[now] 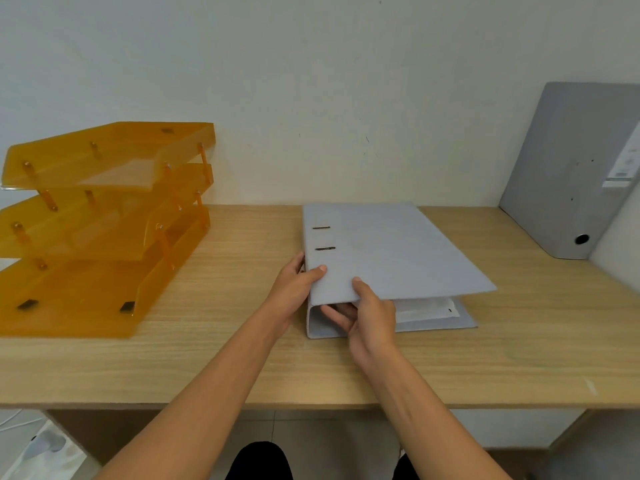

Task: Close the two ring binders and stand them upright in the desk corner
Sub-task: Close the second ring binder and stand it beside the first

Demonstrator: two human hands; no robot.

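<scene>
Grey binder (388,251) lies flat mid-desk, its cover not quite down over the papers. Left hand (294,289) pinches the spine corner; right hand (370,317) grips the cover edge, fingers apparently tucked underneath. Second binder (568,174) stands upright, far-right corner.

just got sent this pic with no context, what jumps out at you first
The orange paper trays, stacked three high at the desk's left, catch the eye first. In the middle, the left hand and right hand hold a grey binder lying flat, cover slightly raised. A second binder stands upright in the right corner.
</scene>
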